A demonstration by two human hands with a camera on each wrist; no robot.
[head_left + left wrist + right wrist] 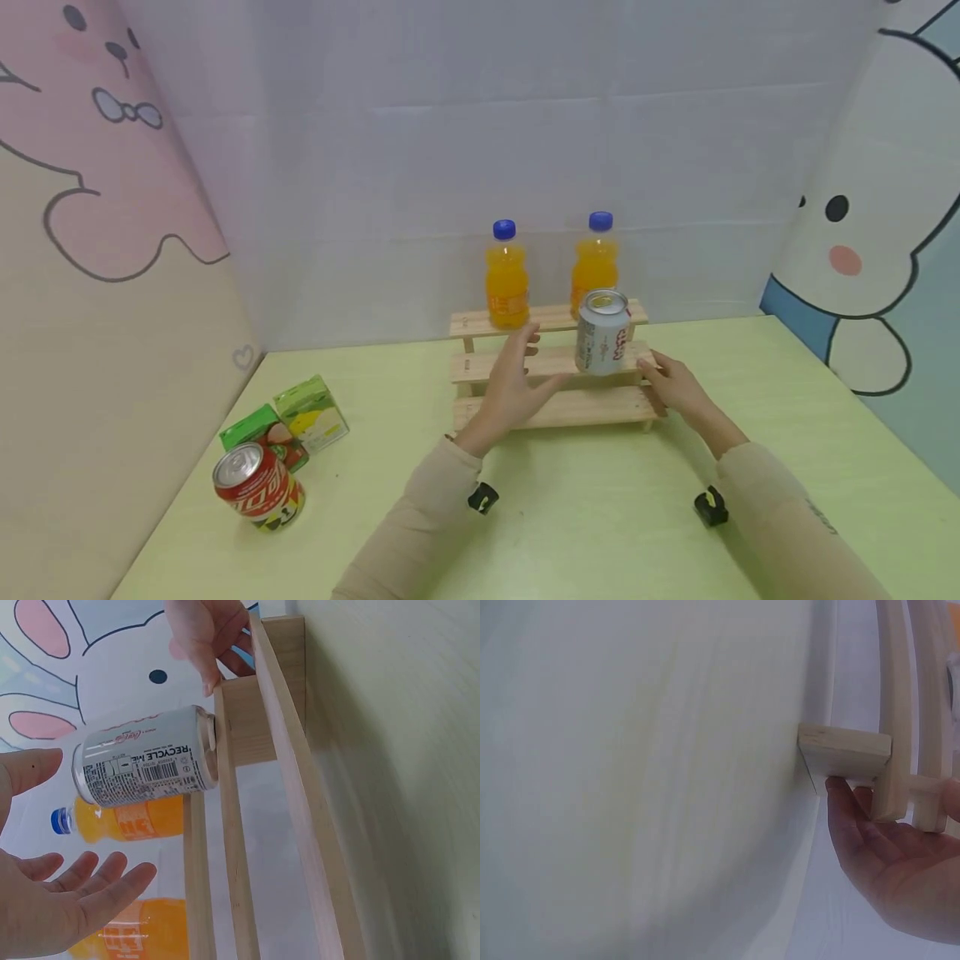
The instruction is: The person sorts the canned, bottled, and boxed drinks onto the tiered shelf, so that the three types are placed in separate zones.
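On the left wall is a big pink animal. By that wall, a red can stands on the pale green table. Just behind it is a green and red box, and next to that is a green and yellow box.

Then comes the left hand, in front of the wooden shelf. Its fingers and thumb are apart, with nothing in them, and it is near the silver can but not touching it.

The shelf has three steps. One orange bottle with a blue cap stands on the top step. The silver can stands up on the middle step, near the right end. Another orange bottle is on the top step behind it.

The right hand has its thumb and fingers bent around the shelf's right end, holding it. On the right wall is a white animal.
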